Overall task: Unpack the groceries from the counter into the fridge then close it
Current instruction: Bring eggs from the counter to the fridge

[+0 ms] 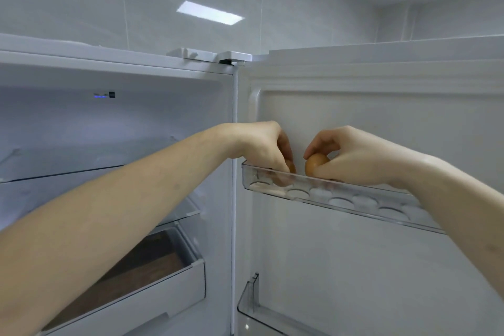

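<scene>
1. Here, right hand (351, 155), frame center-right, pinches a brown egg (315, 163) just above the clear egg tray (341, 200) on the fridge door (381, 117).
2. Left hand (259, 147), fingers curled down into tray's left end, holds a second egg (291, 166), mostly hidden.
3. Lower left: open drawer (152, 292) inside fridge.

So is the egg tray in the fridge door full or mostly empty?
Mostly empty: the egg tray shows a row of bare cups; only the right hand holds a brown egg over it.

Fridge interior (114, 123) left, open door (381, 123) right, egg tray (341, 199) on door, both hands above tray w/ eggs, drawer (152, 289) lower left, door bin (253, 305) below tray
</scene>
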Demonstrator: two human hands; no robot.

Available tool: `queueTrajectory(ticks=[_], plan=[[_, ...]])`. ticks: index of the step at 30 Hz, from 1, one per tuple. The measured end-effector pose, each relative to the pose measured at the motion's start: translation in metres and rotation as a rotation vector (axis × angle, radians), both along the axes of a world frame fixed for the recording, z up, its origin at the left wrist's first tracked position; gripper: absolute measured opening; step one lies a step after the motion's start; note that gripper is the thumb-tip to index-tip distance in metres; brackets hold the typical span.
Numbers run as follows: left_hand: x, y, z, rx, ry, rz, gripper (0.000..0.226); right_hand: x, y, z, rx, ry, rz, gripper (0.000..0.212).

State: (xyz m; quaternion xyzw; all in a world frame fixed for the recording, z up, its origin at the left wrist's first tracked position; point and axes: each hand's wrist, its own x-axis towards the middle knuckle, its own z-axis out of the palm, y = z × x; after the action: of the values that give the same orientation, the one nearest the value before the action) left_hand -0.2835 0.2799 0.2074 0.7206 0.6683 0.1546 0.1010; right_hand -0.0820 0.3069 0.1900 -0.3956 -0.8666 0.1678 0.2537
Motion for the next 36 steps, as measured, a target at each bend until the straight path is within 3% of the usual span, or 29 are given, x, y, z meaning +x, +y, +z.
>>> queueTrajectory(ticks=[6,10,12,18,27,30,36], plan=[[0.002,-0.003,0.002,0.006,0.011,0.006,0.030,-0.008,0.001,0.005,-0.125,-0.050,0.071,0.024],[-0.004,-0.011,0.008,0.040,-0.084,-0.009,0.031,-0.010,-0.001,0.006,-0.184,-0.100,0.088,0.051],[-0.009,-0.017,0.010,0.106,-0.139,-0.003,0.024,-0.011,-0.002,0.006,-0.210,-0.100,0.104,0.053],[-0.016,-0.040,0.011,0.256,-0.193,-0.007,0.031,-0.013,0.001,0.006,-0.207,-0.063,0.076,0.032],[-0.028,-0.079,0.001,0.376,-0.224,-0.035,0.033,-0.007,0.005,0.000,-0.162,-0.071,0.077,0.027],[-0.036,-0.088,-0.002,0.408,-0.243,-0.010,0.032,-0.005,-0.001,0.002,-0.116,-0.006,0.052,0.027],[-0.060,-0.128,-0.028,0.468,-0.169,0.054,0.034,-0.023,-0.051,-0.005,0.244,0.347,0.051,0.011]])
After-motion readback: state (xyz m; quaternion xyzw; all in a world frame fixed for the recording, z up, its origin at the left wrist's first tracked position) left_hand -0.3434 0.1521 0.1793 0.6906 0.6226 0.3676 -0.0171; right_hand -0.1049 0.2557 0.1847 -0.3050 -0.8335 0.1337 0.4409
